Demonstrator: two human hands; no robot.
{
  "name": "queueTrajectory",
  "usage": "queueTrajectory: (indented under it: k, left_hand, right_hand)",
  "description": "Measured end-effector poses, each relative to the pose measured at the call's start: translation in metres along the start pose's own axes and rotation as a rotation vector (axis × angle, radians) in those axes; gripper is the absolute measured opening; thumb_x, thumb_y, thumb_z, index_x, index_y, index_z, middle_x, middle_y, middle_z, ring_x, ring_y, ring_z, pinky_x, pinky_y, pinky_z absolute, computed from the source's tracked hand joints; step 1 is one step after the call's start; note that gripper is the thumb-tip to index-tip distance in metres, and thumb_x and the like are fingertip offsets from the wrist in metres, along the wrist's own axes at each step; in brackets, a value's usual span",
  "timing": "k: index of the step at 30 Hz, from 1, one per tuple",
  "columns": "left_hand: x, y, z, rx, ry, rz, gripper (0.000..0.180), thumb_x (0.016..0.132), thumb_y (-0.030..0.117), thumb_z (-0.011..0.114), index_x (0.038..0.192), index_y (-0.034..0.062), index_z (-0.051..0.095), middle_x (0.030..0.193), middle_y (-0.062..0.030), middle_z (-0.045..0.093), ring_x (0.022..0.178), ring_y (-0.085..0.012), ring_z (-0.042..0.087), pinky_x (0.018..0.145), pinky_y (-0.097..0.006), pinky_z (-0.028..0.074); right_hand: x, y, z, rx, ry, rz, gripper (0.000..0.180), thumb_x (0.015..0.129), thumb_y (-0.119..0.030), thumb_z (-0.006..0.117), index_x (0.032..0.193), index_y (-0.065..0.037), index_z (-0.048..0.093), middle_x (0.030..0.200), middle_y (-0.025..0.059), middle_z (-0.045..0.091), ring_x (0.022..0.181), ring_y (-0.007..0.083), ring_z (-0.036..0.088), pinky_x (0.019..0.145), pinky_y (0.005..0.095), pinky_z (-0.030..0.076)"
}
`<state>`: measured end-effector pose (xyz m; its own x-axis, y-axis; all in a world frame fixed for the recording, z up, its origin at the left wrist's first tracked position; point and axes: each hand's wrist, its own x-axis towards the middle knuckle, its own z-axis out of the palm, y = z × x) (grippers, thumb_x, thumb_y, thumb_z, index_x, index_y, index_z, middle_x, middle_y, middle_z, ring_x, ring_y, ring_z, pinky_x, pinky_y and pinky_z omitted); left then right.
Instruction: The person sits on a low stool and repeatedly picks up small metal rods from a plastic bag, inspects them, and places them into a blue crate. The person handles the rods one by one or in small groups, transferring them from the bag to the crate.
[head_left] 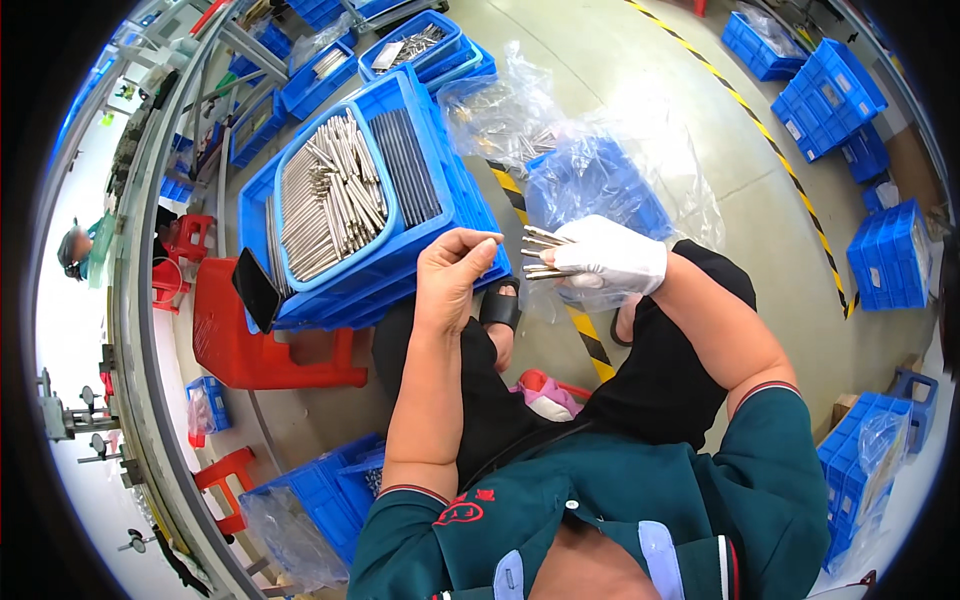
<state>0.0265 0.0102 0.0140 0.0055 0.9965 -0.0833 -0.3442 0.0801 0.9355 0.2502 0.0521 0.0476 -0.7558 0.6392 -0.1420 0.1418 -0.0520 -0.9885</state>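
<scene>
While the person sat over their knees, the view ran like this, left to right. Far left of both hands stood a red plastic stool (pixel 262 345), carrying a stack of blue crates (pixel 452 190). The top crate held a blue tub (pixel 298 150) packed with loose metal rods (pixel 330 195), with a row of darker rods (pixel 405 165) beside the tub. A black phone (pixel 257 290) leaned at the crate's near-left corner.

Just right of that stack, the left hand (pixel 450 275) was bare, raised, fingers curled in, thumb and forefinger pinched on one thin metal pin (pixel 487 238). Pin tip pointed toward the other hand, close but apart from it.

Right hand (pixel 612 255) wore a white glove, closed in a fist round a bundle of metal pins (pixel 543 255); pin ends fanned out leftward toward the bare hand. Count too small to tell.

Behind the gloved hand, a clear plastic bag (pixel 600 150) lay draped over another blue crate (pixel 600 190) on the floor. Yellow-black floor tape (pixel 585 335) ran under the hands, between the knees.

Far right of the gloved hand, more blue crates (pixel 888 255) sat stacked on the concrete floor (pixel 760 210).
</scene>
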Motion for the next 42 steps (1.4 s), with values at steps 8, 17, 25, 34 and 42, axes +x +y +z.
queueTrajectory:
  k: [8,17,25,34,42]
  left_hand:
    - [-0.004,-0.006,0.007,-0.006,-0.122,-0.079,0.01,0.082,0.006,0.07,0.089,0.0002,0.065,0.084,-0.0048,0.066,0.074,-0.0077,0.058,0.068,-0.022,0.046]
    - [-0.004,-0.009,0.003,0.071,-0.131,-0.088,0.008,0.082,0.006,0.07,0.086,0.0006,0.066,0.08,-0.0037,0.065,0.068,-0.006,0.056,0.061,-0.02,0.045]
    - [-0.004,-0.001,0.003,0.051,-0.054,-0.083,0.008,0.082,0.005,0.069,0.087,0.0007,0.065,0.087,-0.0068,0.066,0.079,-0.0096,0.058,0.076,-0.024,0.044]
    - [-0.004,0.0,0.001,0.023,-0.134,-0.16,0.009,0.08,0.006,0.071,0.086,0.0011,0.066,0.087,-0.008,0.067,0.082,-0.012,0.06,0.079,-0.026,0.045]
    - [-0.004,-0.002,-0.003,0.029,-0.133,-0.201,0.011,0.08,0.007,0.072,0.087,0.0004,0.066,0.086,-0.0079,0.067,0.08,-0.0119,0.06,0.078,-0.027,0.046]
  right_hand:
    - [0.001,0.0,0.003,-0.109,-0.016,0.251,0.037,0.087,-0.04,0.058,0.08,-0.004,0.061,0.059,0.0007,0.051,0.054,0.009,0.044,0.05,0.0275,0.037]
    - [0.005,0.005,0.017,-0.333,0.116,0.179,0.039,0.086,-0.042,0.057,0.081,-0.004,0.061,0.065,0.0039,0.056,0.06,0.014,0.049,0.056,0.0314,0.041]
    - [0.004,-0.001,0.01,-0.27,-0.02,0.257,0.043,0.087,-0.046,0.056,0.081,-0.004,0.061,0.063,0.0036,0.053,0.055,0.0119,0.047,0.052,0.0291,0.04]
    - [0.004,-0.001,0.011,-0.355,-0.046,0.217,0.046,0.087,-0.048,0.055,0.087,-0.003,0.062,0.065,0.0054,0.054,0.059,0.014,0.049,0.055,0.0308,0.042]
    - [0.005,0.006,0.018,-0.496,0.01,0.15,0.046,0.089,-0.046,0.053,0.086,-0.001,0.063,0.07,0.0116,0.057,0.065,0.0213,0.052,0.061,0.0351,0.042]
